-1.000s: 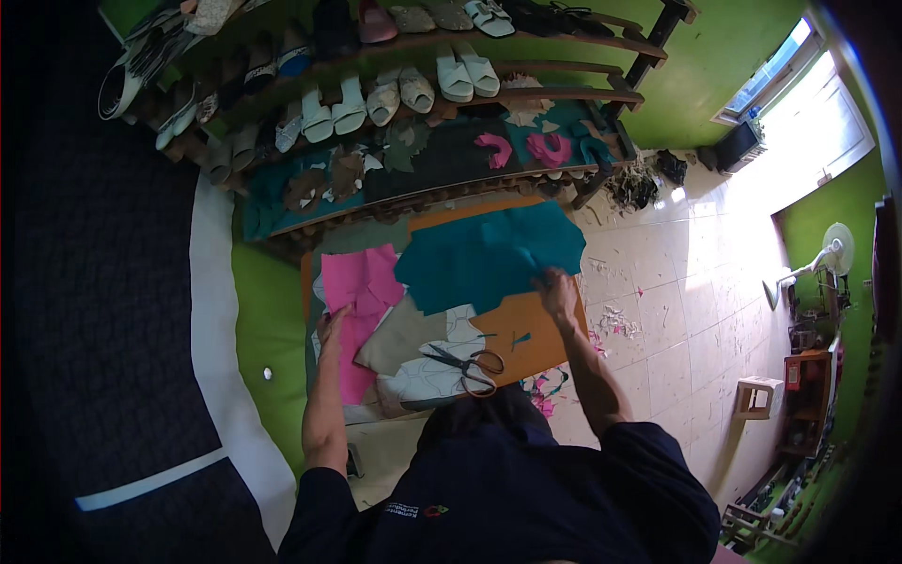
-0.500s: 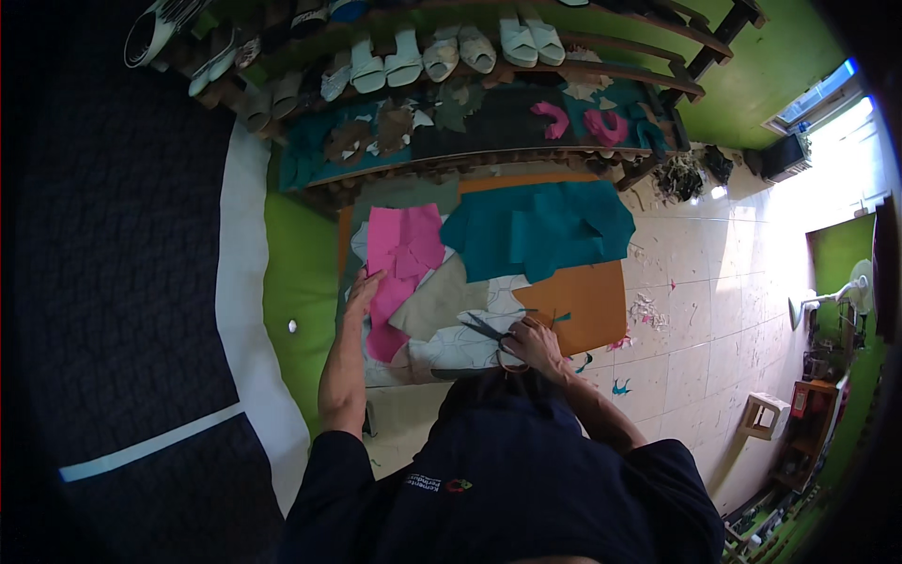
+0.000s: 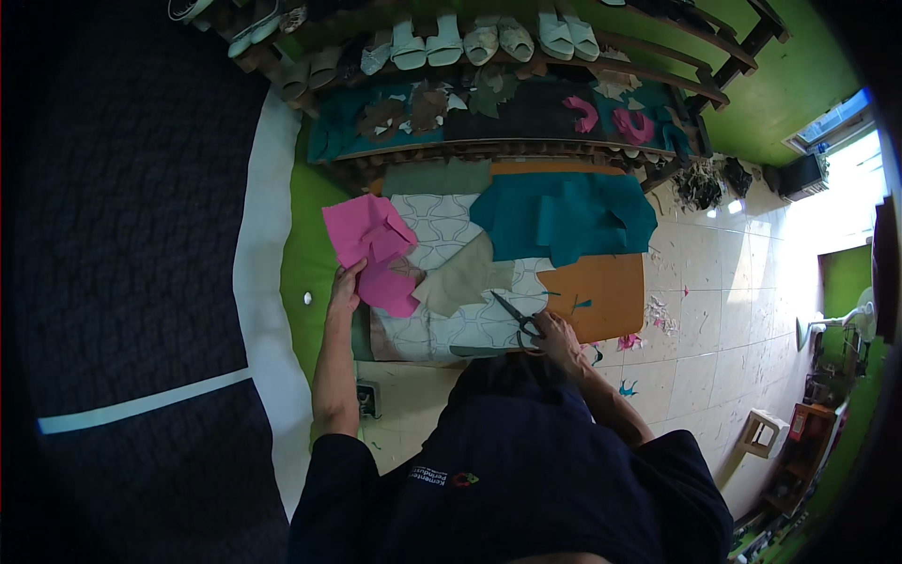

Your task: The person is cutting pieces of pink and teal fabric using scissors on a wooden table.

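My left hand pinches the lower left edge of a pink sheet, with its upper part tilted past the left side of the table. In my right hand is a pair of dark scissors, the blades close together and pointing up and left over a white sheet with drawn outlines. Between my hands lies a grey-green piece of sheet material on the white one. Farther off, teal sheets are stacked on an orange-brown surface.
Beyond the table a low bench bears pink, brown and teal scraps, below racks of sandals. A green wall stands close on the left. Offcuts lie on the tiled floor at the right, with a white stool farther off.
My left hand has drawn the pink sheet to the left, uncovering more of the white sheet's outlines. The scissors now point more steeply away, with blades closer together. The whole view has shifted slightly.
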A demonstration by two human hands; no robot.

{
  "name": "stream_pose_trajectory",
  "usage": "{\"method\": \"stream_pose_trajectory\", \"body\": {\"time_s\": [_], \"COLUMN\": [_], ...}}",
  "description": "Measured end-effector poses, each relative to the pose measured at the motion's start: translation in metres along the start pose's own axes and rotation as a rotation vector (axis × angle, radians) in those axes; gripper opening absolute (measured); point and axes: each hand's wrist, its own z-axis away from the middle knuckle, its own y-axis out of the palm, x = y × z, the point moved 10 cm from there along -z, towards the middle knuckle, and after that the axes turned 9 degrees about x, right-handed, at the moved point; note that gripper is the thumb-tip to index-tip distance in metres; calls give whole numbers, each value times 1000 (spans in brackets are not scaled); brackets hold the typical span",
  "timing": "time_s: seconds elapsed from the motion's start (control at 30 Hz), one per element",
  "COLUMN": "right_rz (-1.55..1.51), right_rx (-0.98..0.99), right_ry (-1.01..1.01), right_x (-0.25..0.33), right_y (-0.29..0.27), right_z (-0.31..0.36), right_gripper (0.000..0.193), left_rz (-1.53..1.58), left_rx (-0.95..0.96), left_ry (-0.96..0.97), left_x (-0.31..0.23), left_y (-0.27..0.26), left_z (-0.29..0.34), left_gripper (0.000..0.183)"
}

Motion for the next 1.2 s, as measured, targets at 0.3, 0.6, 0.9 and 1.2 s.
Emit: {"method": "stream_pose_trajectory", "body": {"time_s": [0.3, 0.6, 0.9, 1.2], "right_rz": [160, 275, 277, 183], "right_rx": [-230, -356, -370, -301], "right_ry": [-127, -16, 25, -25], "right_x": [6, -24, -12, 5], "right_y": [-25, -81, -68, -65], "right_z": [31, 30, 13, 16], "right_gripper": [49, 49, 52, 39], "left_rz": [90, -556, -821, -1307], "left_rx": [-218, -771, -443, -589], "left_ry": [-214, 96, 410, 286], "left_x": [121, 76, 20, 26], "left_y": [-45, -16, 58, 87], "left_z": [20, 95, 35, -22], "left_gripper": [40, 77, 33, 51]}}
